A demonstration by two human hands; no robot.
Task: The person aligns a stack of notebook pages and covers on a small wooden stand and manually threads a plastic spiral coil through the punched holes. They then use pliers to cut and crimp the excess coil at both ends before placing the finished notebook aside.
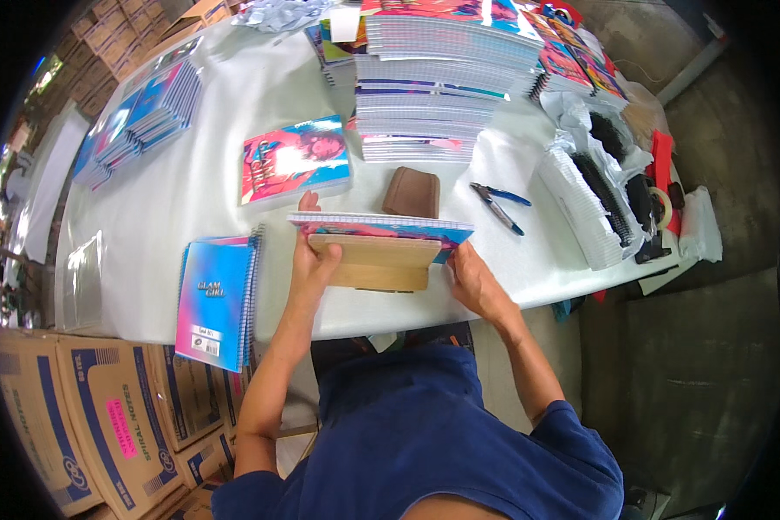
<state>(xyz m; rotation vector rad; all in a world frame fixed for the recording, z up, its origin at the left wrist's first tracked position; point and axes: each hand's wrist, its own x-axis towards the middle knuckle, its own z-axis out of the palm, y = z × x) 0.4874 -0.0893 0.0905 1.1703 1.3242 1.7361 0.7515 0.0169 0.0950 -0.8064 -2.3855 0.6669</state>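
My left hand [315,258] is at the left end of an unbound notebook [381,224] with a pink and blue cover, its thumb pressed on a tan wooden block [373,260] in front of it. The notebook stands on edge against the block. At the other end, my right hand [477,279] grips the notebook's lower corner with bent fingers. Just behind lies a brown leather-like pad [411,192]. A notebook with a pictured cover [295,160] lies to the left of it. Nearer the left, spiral-bound notebooks [217,299] overhang the table's front edge.
Tall piles of notebooks [433,95] stand at the back, with another stack [143,113] at the far left. Pliers [500,206] lie to the right. Beyond them is a white box [585,199] of black spiral coils. Cardboard cartons [117,416] sit below the table's left side.
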